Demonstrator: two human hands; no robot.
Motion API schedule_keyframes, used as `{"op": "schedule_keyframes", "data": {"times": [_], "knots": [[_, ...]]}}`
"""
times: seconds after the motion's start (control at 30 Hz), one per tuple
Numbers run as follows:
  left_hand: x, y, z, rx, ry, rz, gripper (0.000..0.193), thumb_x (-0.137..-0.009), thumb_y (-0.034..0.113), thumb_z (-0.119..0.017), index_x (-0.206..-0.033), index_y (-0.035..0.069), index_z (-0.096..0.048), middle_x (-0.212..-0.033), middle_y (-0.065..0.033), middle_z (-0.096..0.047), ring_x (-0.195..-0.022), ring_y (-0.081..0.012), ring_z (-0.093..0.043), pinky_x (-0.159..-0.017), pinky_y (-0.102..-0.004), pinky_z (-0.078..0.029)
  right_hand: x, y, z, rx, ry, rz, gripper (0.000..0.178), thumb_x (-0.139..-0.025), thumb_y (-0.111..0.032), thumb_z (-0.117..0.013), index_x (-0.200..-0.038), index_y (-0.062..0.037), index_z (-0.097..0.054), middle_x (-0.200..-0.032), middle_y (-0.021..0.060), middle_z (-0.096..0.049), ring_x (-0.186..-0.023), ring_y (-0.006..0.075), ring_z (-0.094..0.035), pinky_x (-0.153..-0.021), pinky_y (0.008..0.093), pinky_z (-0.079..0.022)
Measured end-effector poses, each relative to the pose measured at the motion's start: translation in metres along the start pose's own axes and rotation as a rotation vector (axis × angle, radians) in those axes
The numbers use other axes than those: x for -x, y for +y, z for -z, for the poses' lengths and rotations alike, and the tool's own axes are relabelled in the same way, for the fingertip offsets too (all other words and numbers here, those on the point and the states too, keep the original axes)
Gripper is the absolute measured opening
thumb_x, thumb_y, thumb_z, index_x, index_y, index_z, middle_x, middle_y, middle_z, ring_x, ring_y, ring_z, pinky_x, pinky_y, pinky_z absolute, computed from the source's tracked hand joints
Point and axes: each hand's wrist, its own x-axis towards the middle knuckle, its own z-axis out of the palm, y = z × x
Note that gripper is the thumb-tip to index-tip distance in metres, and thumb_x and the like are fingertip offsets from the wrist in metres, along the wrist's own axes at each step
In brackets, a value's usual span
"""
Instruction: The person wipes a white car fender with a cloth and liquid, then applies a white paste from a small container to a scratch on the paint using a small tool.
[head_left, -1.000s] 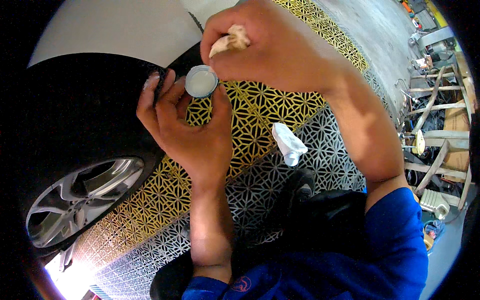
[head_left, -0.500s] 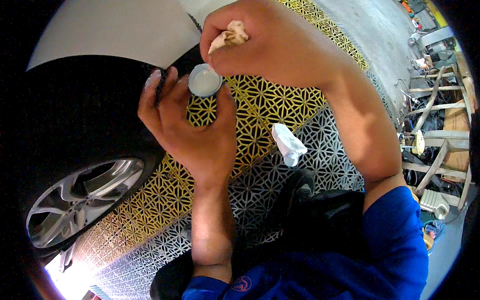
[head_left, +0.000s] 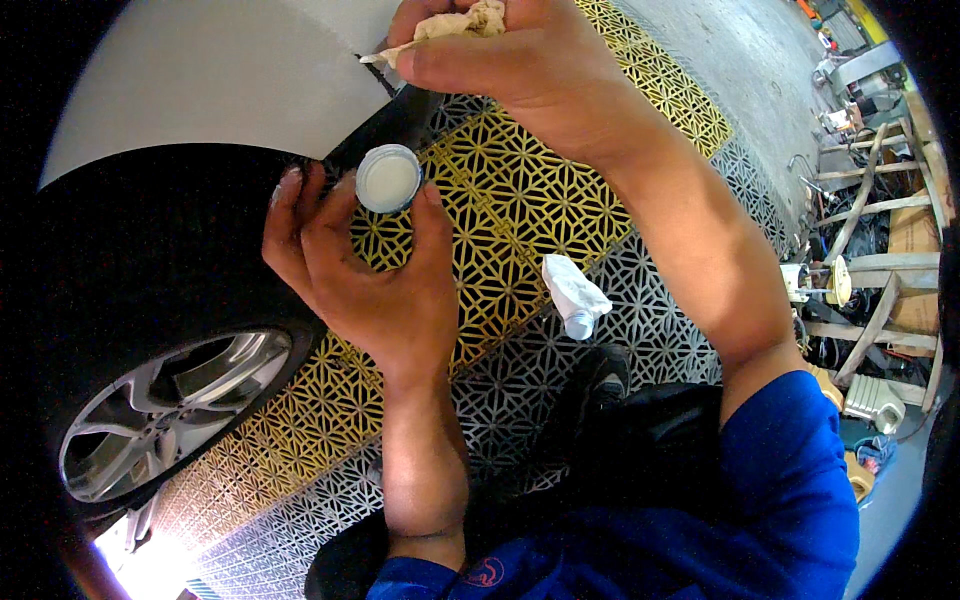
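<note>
My left hand (head_left: 365,270) is closed, pinching a small round cap (head_left: 389,180) between thumb and fingers, with pale, whitish stuff inside. Its fingertips have white smears. Higher up, my right hand (head_left: 490,50) grips a crumpled cream-coloured cloth (head_left: 455,25), whose thin pointed tip sticks out to the left. That tip is by a dark line or gap in the light-coloured car body panel (head_left: 220,80); whether it touches the panel I cannot tell. Below the panel is a black tyre (head_left: 180,240) with a silver alloy wheel (head_left: 170,420), left of my left hand.
A white squeezed-looking tube or pouch (head_left: 575,295) lies on the yellow and grey lattice floor tiles (head_left: 500,240), near my shoe (head_left: 610,375). At the far right stands a wooden rack (head_left: 870,265) with assorted parts and clutter. Bare concrete (head_left: 720,80) lies beyond the tiles.
My right hand has moved up, away from the cap, bringing the cloth's tip to the panel's dark line. My left hand has shifted slightly left and down with the cap.
</note>
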Motion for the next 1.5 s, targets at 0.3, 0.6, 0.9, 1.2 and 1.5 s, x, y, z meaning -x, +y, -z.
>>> {"op": "schedule_keyframes", "data": {"times": [0.3,0.6,0.9,1.2,1.5], "knots": [[-0.001,-0.002,0.002,0.064,-0.025,0.021,0.045,-0.078,0.001,-0.085,-0.115,-0.006,-0.060,-0.145,-0.0171,-0.038,-0.133,-0.0354,-0.052,-0.109,-0.0440,-0.049,0.003,-0.004,-0.003,-0.008,0.008,0.067,0.016,-0.096,-0.013,-0.071,-0.103,-0.0012,-0.064,-0.081,0.0027,-0.062,-0.063,0.0070,-0.054,-0.053,0.0243,-0.046],[-0.003,0.005,0.003,0.030,-0.033,0.059,0.046,-0.079,0.003,-0.085,-0.116,-0.006,-0.061,-0.145,-0.0164,-0.038,-0.133,-0.0348,-0.053,-0.100,-0.0403,-0.055,0.000,-0.001,-0.007,-0.044,0.031,0.106,0.016,-0.094,-0.013,-0.071,-0.101,-0.0007,-0.064,-0.080,0.0019,-0.062,-0.062,0.0060,-0.052,-0.052,0.0236,-0.044],[-0.003,0.009,0.003,0.032,-0.041,0.103,0.045,-0.079,0.004,-0.085,-0.115,-0.007,-0.060,-0.146,-0.0155,-0.037,-0.133,-0.0351,-0.053,-0.099,-0.0406,-0.057,-0.003,0.009,-0.009,-0.088,0.052,0.137,0.014,-0.093,-0.010,-0.071,-0.101,-0.0005,-0.064,-0.079,0.0014,-0.062,-0.062,0.0058,-0.052,-0.052,0.0240,-0.043],[-0.003,0.010,0.003,0.041,-0.038,0.113,0.046,-0.079,0.004,-0.086,-0.114,-0.009,-0.059,-0.147,-0.0154,-0.036,-0.133,-0.0340,-0.053,-0.099,-0.0410,-0.057,-0.004,-0.006,-0.014,0.110,0.121,-0.003,0.016,-0.091,-0.011,-0.070,-0.100,0.0009,-0.064,-0.079,0.0020,-0.062,-0.062,0.0063,-0.052,-0.052,0.0241,-0.043],[-0.003,0.008,0.004,0.083,-0.029,0.104,0.045,-0.079,0.003,-0.085,-0.114,-0.008,-0.060,-0.146,-0.0150,-0.037,-0.132,-0.0339,-0.054,-0.095,-0.0389,-0.059,-0.004,0.005,-0.009,-0.050,0.056,0.070,0.015,-0.092,-0.011,-0.070,-0.100,0.0003,-0.063,-0.080,0.0021,-0.061,-0.062,0.0055,-0.051,-0.051,0.0232,-0.042]]}}
